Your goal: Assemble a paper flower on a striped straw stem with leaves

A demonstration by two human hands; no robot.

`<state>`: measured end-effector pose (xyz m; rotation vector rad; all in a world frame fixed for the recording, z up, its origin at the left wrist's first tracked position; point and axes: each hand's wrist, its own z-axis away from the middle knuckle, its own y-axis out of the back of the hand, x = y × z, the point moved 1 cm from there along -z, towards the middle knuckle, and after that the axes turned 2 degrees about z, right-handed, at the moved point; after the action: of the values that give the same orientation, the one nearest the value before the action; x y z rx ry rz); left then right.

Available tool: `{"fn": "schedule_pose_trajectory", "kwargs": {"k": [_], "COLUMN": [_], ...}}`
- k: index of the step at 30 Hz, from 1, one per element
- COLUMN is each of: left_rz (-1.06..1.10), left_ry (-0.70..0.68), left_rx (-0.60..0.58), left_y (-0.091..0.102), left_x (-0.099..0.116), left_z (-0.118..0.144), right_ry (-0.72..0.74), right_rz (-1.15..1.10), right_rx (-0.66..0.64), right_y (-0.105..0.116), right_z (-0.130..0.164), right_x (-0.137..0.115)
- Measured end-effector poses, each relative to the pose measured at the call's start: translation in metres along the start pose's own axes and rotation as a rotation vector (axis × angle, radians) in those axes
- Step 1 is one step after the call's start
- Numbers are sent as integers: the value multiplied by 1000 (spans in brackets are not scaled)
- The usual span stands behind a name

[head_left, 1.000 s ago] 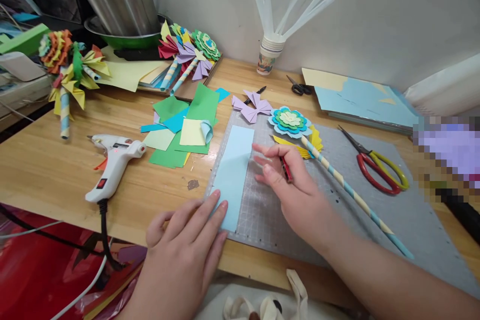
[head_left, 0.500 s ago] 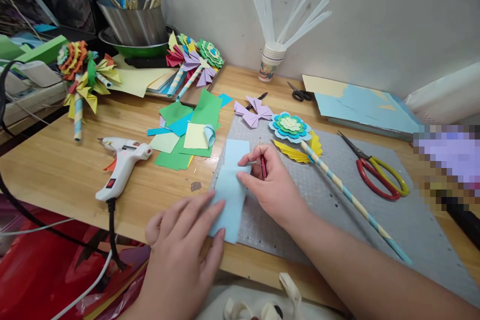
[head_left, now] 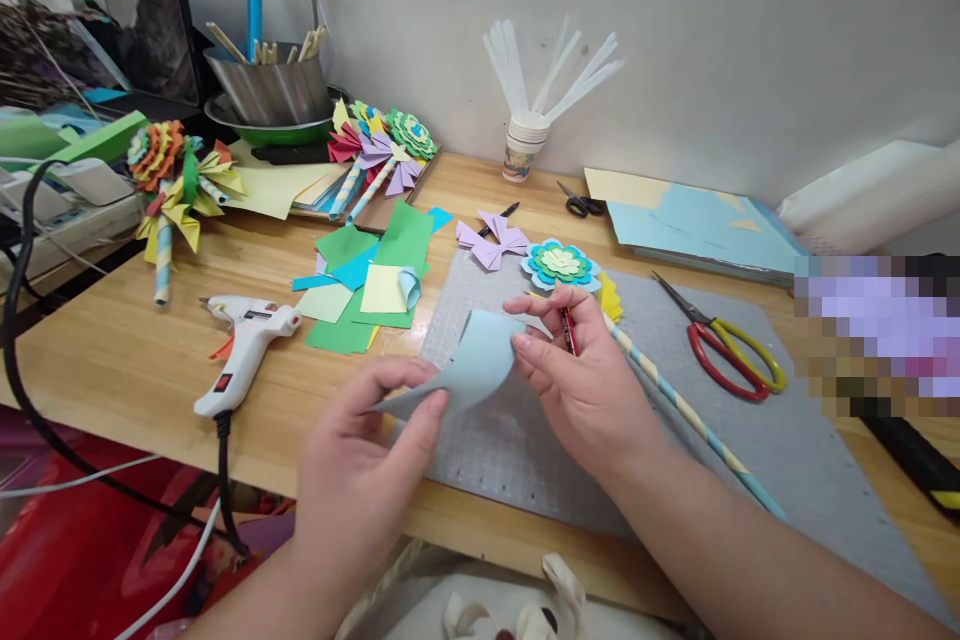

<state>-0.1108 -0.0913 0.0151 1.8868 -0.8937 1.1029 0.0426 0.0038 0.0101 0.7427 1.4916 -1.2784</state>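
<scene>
Left hand (head_left: 360, 465) and right hand (head_left: 589, 385) hold blue paper (head_left: 480, 360) between them.

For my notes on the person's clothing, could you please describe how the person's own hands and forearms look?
The left hand and right hand wear no gloves. No watch or bracelet shows at either wrist. Both forearms are bare, with no sleeves in view, up to the picture's edge.

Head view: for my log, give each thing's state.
Light blue paper: bent, held by left hand and right hand
Red item: in right hand
Large scissors: shut, lying
Small scissors: lying, opening unclear
Glue gun: lying, corded
Paper cups: stacked, upright, filled
Metal bucket: upright, holding sticks
Screen: propped up
</scene>
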Motion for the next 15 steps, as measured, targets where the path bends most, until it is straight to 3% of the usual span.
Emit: {"fn": "schedule_pose_trajectory", "kwargs": {"k": [2, 4, 5, 8, 12, 15], "left_rz": [-215, -447, -532, -641, -647, -581], "left_ry": [-403, -766, -833, -712, -555, -445], "left_rx": [74, 13, -54, -272, -435, -476], "left_y": [4, 5, 4, -7, -21, -21], "left_x": [7, 11, 11, 3, -6, -7], "left_z": [1, 5, 8, 16, 31, 34], "right_ry": [85, 227, 291, 366, 219, 129], "right_rz": [77, 182, 235, 436, 801, 933], "right_rx": [43, 123, 150, 74, -396, -538], "right_y": [6, 14, 19, 35, 45, 46], "right_z": [3, 10, 16, 36, 52, 50], "right_x": [-2, -4, -4, -6, -4, -3]}}
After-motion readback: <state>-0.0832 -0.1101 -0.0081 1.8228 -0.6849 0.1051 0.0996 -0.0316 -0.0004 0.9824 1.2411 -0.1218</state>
